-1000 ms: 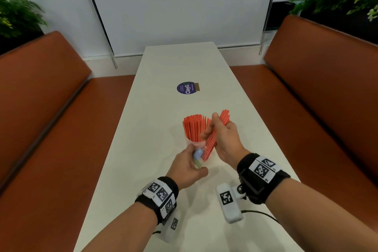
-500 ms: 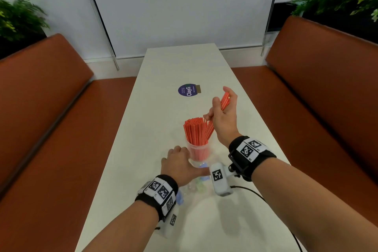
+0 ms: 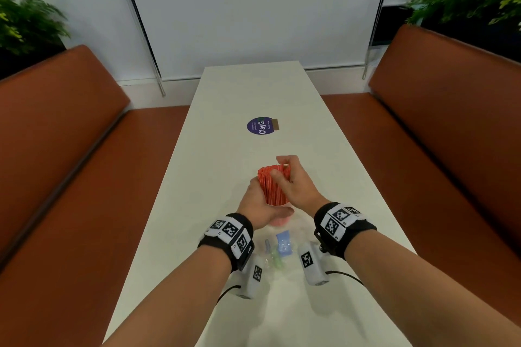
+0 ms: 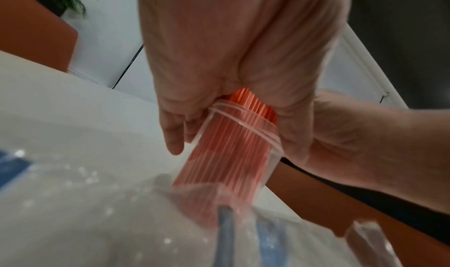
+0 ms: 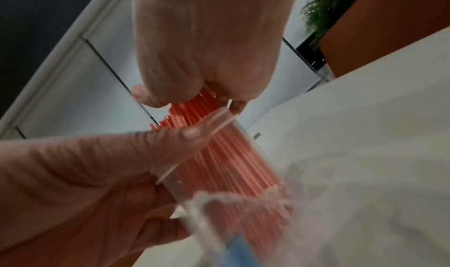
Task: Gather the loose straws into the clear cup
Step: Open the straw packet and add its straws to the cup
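Note:
A clear cup (image 3: 279, 220) stands on the white table (image 3: 253, 93), packed with red straws (image 3: 275, 189) that stick up above its rim. My left hand (image 3: 260, 203) grips the cup from the left; its thumb (image 5: 170, 138) lies on the rim. My right hand (image 3: 282, 170) curls over the top of the straw bundle and holds it from the right. In the left wrist view the cup (image 4: 233, 155) and the straws (image 4: 246, 105) show under my palm. In the right wrist view my fingers close on the straws (image 5: 194, 105) just above the cup (image 5: 219, 165). No loose straws show on the table.
A crumpled clear wrapper with a blue label (image 3: 282, 245) lies on the table between my wrists. A round purple sticker (image 3: 260, 126) sits further back. Brown benches (image 3: 70, 149) run along both sides, with plants behind them.
My right hand lifted a bundle of straws up, then brought it down into the cup with the others. My left hand left the wrapper and took hold of the cup.

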Action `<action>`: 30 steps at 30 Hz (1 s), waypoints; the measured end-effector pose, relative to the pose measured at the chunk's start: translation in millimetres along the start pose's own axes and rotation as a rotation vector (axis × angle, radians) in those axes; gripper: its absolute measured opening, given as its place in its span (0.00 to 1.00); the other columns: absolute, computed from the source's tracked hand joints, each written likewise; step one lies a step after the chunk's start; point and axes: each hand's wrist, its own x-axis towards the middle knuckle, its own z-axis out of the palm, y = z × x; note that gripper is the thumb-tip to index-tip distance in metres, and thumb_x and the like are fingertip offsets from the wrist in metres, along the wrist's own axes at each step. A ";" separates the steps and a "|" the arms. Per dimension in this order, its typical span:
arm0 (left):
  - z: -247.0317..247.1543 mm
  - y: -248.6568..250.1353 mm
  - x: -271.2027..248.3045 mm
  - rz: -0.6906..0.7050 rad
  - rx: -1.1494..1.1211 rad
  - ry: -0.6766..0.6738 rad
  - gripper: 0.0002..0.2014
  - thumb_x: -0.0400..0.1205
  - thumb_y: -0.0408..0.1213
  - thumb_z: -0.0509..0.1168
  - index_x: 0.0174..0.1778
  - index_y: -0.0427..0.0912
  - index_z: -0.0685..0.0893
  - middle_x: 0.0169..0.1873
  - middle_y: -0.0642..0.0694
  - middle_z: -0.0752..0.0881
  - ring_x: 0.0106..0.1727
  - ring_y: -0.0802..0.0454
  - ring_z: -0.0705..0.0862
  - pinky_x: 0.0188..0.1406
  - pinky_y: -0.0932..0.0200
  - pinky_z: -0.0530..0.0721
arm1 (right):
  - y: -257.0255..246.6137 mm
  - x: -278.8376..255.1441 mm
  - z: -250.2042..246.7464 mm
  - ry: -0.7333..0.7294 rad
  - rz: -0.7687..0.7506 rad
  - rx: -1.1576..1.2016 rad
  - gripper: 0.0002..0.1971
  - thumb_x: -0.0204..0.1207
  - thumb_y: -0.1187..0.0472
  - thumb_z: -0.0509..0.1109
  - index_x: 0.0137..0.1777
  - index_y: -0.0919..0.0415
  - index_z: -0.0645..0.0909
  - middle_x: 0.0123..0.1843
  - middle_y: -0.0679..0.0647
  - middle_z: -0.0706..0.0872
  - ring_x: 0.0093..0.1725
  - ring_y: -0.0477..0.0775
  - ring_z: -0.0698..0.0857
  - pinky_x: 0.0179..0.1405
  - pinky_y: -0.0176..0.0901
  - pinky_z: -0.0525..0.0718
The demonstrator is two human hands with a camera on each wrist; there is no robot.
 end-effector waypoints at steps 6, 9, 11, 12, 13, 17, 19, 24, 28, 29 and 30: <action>4.7 6.1 -2.2 0.096 0.020 -0.011 0.38 0.63 0.39 0.79 0.68 0.41 0.71 0.59 0.45 0.84 0.59 0.50 0.86 0.59 0.49 0.87 | -8.3 -4.4 2.4 -0.062 -0.182 -0.288 0.31 0.81 0.49 0.57 0.80 0.63 0.56 0.83 0.60 0.59 0.79 0.55 0.64 0.79 0.48 0.65; 7.6 12.5 -5.2 0.189 0.100 -0.034 0.28 0.71 0.29 0.73 0.67 0.36 0.75 0.57 0.39 0.86 0.57 0.46 0.87 0.57 0.51 0.88 | -9.5 -4.7 9.9 -0.201 -0.267 -0.540 0.31 0.83 0.49 0.53 0.81 0.66 0.55 0.84 0.61 0.57 0.83 0.56 0.57 0.81 0.43 0.54; 6.7 12.2 -7.2 0.180 0.090 -0.039 0.26 0.71 0.30 0.74 0.64 0.37 0.75 0.56 0.39 0.86 0.56 0.47 0.87 0.56 0.50 0.88 | -8.5 -3.6 9.2 -0.195 -0.303 -0.588 0.29 0.84 0.52 0.55 0.80 0.67 0.57 0.83 0.62 0.60 0.83 0.58 0.59 0.82 0.45 0.56; 5.3 10.2 -7.4 0.149 0.070 -0.034 0.27 0.69 0.31 0.76 0.63 0.39 0.74 0.56 0.41 0.86 0.55 0.49 0.87 0.55 0.51 0.88 | -7.2 -2.4 8.0 -0.164 -0.310 -0.598 0.28 0.84 0.54 0.55 0.80 0.67 0.59 0.82 0.62 0.62 0.82 0.59 0.60 0.82 0.46 0.57; 4.2 8.9 -8.5 0.122 0.056 -0.027 0.29 0.68 0.34 0.78 0.63 0.40 0.72 0.57 0.43 0.85 0.55 0.50 0.86 0.52 0.54 0.87 | -6.8 -2.0 6.6 -0.131 -0.296 -0.591 0.27 0.84 0.55 0.56 0.79 0.67 0.60 0.82 0.63 0.64 0.82 0.61 0.60 0.81 0.48 0.57; 2.3 9.9 -11.0 0.083 0.113 -0.002 0.36 0.67 0.39 0.79 0.69 0.40 0.69 0.59 0.45 0.84 0.56 0.50 0.85 0.48 0.61 0.83 | -11.2 -2.1 8.8 -0.173 -0.217 -0.509 0.26 0.85 0.55 0.53 0.80 0.65 0.58 0.81 0.63 0.65 0.83 0.61 0.58 0.81 0.46 0.55; 3.4 16.7 -12.4 0.120 0.235 -0.020 0.32 0.72 0.37 0.75 0.71 0.41 0.72 0.59 0.42 0.85 0.58 0.46 0.85 0.54 0.58 0.83 | -13.2 -3.4 12.2 -0.221 -0.267 -0.504 0.26 0.85 0.55 0.54 0.80 0.64 0.59 0.81 0.62 0.66 0.83 0.61 0.58 0.81 0.49 0.56; 1.7 21.3 -14.4 0.100 0.319 -0.049 0.25 0.74 0.36 0.73 0.68 0.39 0.78 0.59 0.41 0.86 0.54 0.49 0.84 0.52 0.58 0.81 | -14.4 2.1 9.0 -0.310 -0.288 -0.644 0.23 0.85 0.55 0.53 0.77 0.66 0.66 0.80 0.62 0.69 0.83 0.60 0.59 0.82 0.49 0.56; 3.4 20.9 -14.4 0.106 0.335 -0.076 0.24 0.75 0.37 0.73 0.68 0.39 0.79 0.59 0.40 0.86 0.58 0.47 0.85 0.56 0.57 0.83 | -14.3 1.2 7.3 -0.322 -0.325 -0.711 0.25 0.86 0.55 0.52 0.79 0.67 0.62 0.81 0.63 0.66 0.84 0.60 0.57 0.82 0.47 0.53; 3.6 21.1 -14.7 0.104 0.341 -0.077 0.24 0.76 0.36 0.72 0.68 0.38 0.79 0.59 0.40 0.86 0.56 0.49 0.84 0.55 0.58 0.82 | -15.2 0.3 6.9 -0.336 -0.319 -0.724 0.25 0.86 0.54 0.51 0.79 0.67 0.61 0.82 0.63 0.65 0.84 0.60 0.57 0.83 0.47 0.53; 3.8 20.9 -14.4 0.106 0.327 -0.072 0.24 0.76 0.36 0.72 0.68 0.38 0.78 0.59 0.40 0.87 0.54 0.51 0.83 0.52 0.61 0.81 | -16.8 -0.4 5.7 -0.354 -0.302 -0.725 0.26 0.86 0.54 0.51 0.80 0.66 0.60 0.82 0.62 0.64 0.84 0.60 0.55 0.83 0.48 0.52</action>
